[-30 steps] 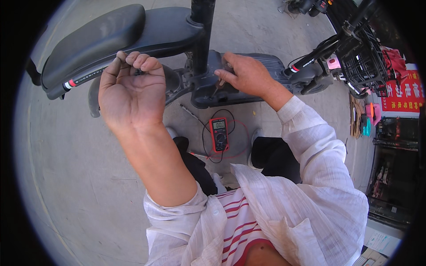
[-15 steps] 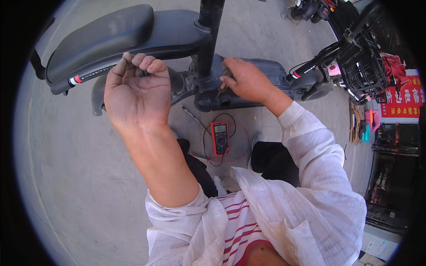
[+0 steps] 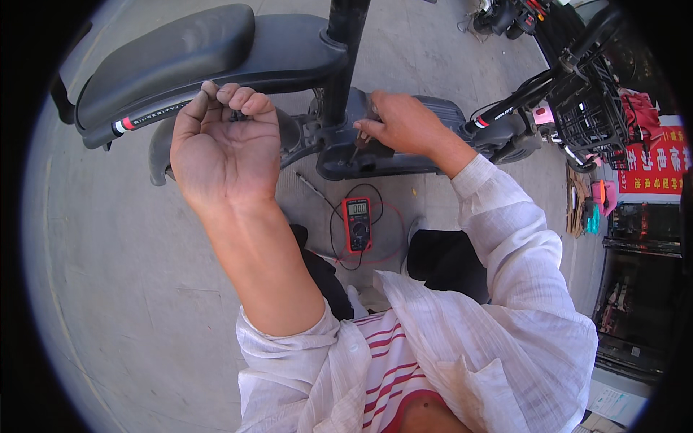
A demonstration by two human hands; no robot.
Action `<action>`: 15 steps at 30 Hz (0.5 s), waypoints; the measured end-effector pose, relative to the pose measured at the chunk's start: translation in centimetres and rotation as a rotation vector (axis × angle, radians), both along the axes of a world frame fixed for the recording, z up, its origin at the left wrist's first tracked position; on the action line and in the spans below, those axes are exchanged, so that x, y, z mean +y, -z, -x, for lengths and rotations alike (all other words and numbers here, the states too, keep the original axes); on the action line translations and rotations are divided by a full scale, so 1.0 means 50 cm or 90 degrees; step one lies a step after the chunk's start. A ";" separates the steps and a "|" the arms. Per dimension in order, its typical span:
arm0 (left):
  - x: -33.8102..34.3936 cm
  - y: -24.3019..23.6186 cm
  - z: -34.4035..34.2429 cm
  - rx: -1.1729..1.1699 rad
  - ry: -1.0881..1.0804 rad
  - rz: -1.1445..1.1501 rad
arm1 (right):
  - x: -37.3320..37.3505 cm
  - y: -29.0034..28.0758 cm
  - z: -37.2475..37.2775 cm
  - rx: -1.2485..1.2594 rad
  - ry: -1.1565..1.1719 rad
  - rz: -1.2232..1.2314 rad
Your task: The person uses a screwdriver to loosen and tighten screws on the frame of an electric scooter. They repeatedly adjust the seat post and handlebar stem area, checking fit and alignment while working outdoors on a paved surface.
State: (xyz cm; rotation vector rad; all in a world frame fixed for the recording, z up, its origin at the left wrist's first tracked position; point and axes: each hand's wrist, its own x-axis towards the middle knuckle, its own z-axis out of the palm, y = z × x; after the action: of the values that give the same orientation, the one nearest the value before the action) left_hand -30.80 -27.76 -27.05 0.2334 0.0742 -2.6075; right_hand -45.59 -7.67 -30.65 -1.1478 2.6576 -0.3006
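My right hand grips a screwdriver, whose thin shaft slants down to the black footboard of an electric bike. Whether its tip sits in a screw is too small to tell. Palm up, my left hand is raised in front of the bike's black seat. Its fingers curl in toward the thumb, and a small dark thing shows between them that I cannot make out. Below the footboard, a red multimeter lies on the ground with its leads looped around it.
A pen-like metal rod lies on the paving left of the multimeter. To the right are the handlebar, a black wire basket, a red banner and some cardboard pieces. The black seat post rises between my hands.
My right hand has turned slightly, its fingers shifting on the screwdriver handle. My left hand keeps its pose and has barely moved. The view has shifted a little.
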 end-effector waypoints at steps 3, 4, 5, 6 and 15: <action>-0.001 0.001 -0.002 0.002 0.000 0.002 | -0.010 -0.017 -0.011 0.002 0.046 -0.028; -0.002 0.001 -0.003 -0.002 -0.001 0.002 | -0.012 -0.019 -0.012 0.003 0.053 -0.038; -0.002 0.001 -0.001 -0.004 0.000 0.002 | -0.007 -0.013 -0.010 0.013 0.043 -0.014; -0.002 0.002 0.000 -0.001 0.002 0.001 | 0.000 -0.001 -0.006 0.023 0.033 0.011; 0.005 -0.004 0.003 -0.016 0.000 0.003 | 0.006 0.018 0.003 -0.006 0.008 0.052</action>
State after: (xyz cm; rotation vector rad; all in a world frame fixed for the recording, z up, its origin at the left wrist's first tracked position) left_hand -30.93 -27.52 -26.87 0.2641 0.0592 -2.6036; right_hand -45.72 -7.39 -31.56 -1.1514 2.6678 -0.4185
